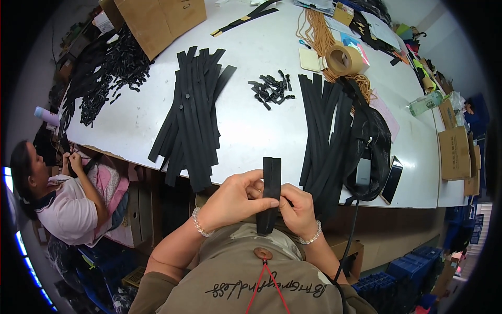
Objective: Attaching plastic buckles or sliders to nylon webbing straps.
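Observation:
A black zipper strip [272, 180] stands upright in front of my body, just off the table's near edge. My left hand [241, 196] is closed on it, thumb pressed flat across its face and fingers behind. At the strip's right edge my right hand [297, 205] makes a pinch; a bit of something small and dark shows at its fingertips, mostly hidden. Farther off lies a small heap of black zipper pulls [272, 89]. Long black zipper strips [196, 120] are piled left of it, and another pile of strips [319, 125] lies to the right, reaching over the near edge.
A black mesh bag [372, 152] holding a grey device and a phone [392, 180] lie at right. Behind them are a tape roll [345, 58] and tan cord [315, 31]. A cardboard box [162, 23] and more black pulls [123, 65] are far left. A co-worker [70, 193] sits left.

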`<state>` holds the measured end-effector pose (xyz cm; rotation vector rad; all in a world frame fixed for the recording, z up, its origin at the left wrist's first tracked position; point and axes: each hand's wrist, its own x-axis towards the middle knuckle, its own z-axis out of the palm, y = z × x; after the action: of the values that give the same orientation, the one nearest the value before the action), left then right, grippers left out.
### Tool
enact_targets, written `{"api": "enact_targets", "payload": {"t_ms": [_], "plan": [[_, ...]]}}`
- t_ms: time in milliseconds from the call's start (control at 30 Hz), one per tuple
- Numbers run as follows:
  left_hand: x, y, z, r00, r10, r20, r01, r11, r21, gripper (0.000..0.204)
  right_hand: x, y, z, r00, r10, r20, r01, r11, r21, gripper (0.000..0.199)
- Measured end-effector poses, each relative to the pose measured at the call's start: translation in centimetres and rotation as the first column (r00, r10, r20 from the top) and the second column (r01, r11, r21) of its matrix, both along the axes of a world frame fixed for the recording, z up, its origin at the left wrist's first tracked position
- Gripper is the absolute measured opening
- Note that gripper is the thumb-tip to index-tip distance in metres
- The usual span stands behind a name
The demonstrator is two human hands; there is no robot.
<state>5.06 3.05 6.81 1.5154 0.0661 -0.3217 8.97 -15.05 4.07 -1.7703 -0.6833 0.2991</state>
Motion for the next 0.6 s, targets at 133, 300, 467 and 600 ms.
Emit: {"api": "enact_targets", "payload": {"t_ms": [133,300,467,600], "plan": [[0.0,0.0,0.1,0.997,-0.008,-0.076,0.009,1.0,0.019,0.04,0.1,0.0,0.3,1.0,0.021,-0.018,-0.021,1.0,0.001,0.009],[-0.2,0.1,0.2,0.991,-0.065,-0.121,0.047,0.988,-0.145,0.042,0.1,-0.5,-0.2,0.997,0.052,0.063,-0.053,0.998,0.015,0.01],[-0.3,0.1,-0.1,0.986,-0.113,-0.124,0.074,0.957,-0.281,0.041,-1.0,0.6,-1.1,0.994,-0.075,0.076,0.065,0.989,0.133,0.01],[-0.7,-0.3,-0.7,0.978,-0.15,-0.146,0.084,0.92,-0.382,0.048,-1.3,1.4,-1.3,0.982,-0.187,0.039,0.176,0.965,0.192,0.01]]}}
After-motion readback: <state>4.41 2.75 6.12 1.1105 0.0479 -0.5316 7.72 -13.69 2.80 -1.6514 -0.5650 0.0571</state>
